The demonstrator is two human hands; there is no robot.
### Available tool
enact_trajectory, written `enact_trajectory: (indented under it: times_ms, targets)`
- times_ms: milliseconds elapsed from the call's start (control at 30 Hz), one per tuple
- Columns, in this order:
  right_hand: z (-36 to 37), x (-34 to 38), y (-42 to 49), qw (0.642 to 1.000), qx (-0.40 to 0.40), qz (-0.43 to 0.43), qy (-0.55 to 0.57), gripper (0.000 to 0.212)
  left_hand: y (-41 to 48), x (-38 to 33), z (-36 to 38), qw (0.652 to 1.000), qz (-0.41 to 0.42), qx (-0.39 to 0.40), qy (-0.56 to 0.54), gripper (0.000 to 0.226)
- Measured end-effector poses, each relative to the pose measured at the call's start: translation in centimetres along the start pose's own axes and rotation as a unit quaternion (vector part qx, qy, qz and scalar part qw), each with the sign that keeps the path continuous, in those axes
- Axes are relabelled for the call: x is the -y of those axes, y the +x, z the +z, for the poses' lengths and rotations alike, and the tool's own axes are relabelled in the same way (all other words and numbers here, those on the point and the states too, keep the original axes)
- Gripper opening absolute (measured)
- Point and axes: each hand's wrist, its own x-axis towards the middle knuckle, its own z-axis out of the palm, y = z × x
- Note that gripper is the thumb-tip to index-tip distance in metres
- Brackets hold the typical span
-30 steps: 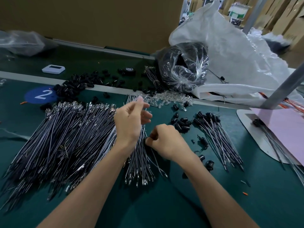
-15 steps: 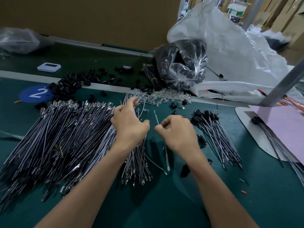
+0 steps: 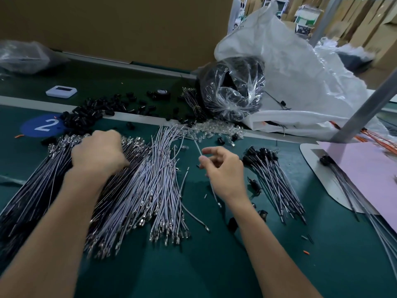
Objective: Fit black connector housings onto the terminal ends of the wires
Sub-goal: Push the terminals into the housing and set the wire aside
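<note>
Over the wire pile [image 3: 150,179]: my left hand [image 3: 98,153], fingers curled under — grip, I cannot tell.
Beside it: my right hand [image 3: 223,168] pinches one wire [image 3: 197,147].

The light is soft and rather dim, yet the wrinkled film of the clear bag [image 3: 233,91] gives sharp white glints, and the white sack [image 3: 300,67] just right of this bag is bright, nearly washed out. In front of the bag the green mat [image 3: 193,265] carries only faint, soft-edged shadows beside the forearms, and the left hand [image 3: 98,153], the right hand [image 3: 223,168] and the wire [image 3: 199,150] it pinches are smeared by motion blur. Far from the bag, at the frame edges, straight lines bend and details become soft.
</note>
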Motion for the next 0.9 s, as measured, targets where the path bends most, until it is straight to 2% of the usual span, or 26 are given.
enact_trajectory:
  times_ms: [100,233,367,467,567,633,733,900]
  targets:
    - [0.7,-0.1,-0.3,1.000,0.018,-0.009,-0.016,0.008,0.0,0.6,-0.6,0.996,0.010,0.041,-0.079,0.012]
    - [0.8,0.1,-0.5,0.999,0.007,-0.029,-0.016,0.009,-0.2,0.5,0.2,0.995,0.002,-0.026,-0.091,0.023]
    - [0.5,0.3,-0.5,0.999,-0.024,-0.012,0.032,0.009,-0.5,0.2,0.5,0.987,0.047,-0.081,-0.128,0.009]
    - [-0.1,0.7,-0.5,0.990,-0.036,0.024,0.132,0.008,-0.9,-1.0,0.0,0.950,0.159,-0.133,-0.232,0.009]
    - [-0.7,1.2,-0.3,0.963,-0.022,0.074,0.257,0.004,-2.7,-3.6,-0.4,0.885,0.335,-0.155,-0.283,0.026]
    - [-1.0,1.4,-0.1,0.942,-0.003,0.104,0.318,0.007,-3.9,-5.4,0.1,0.847,0.407,-0.145,-0.310,0.028]
    - [-1.3,1.4,-0.1,0.929,0.018,0.133,0.345,0.014,-5.1,-7.1,2.0,0.812,0.455,-0.142,-0.335,0.027]
    - [-1.4,1.2,0.1,0.918,0.006,0.149,0.368,0.014,-5.7,-7.4,4.3,0.800,0.490,-0.145,-0.314,0.028]
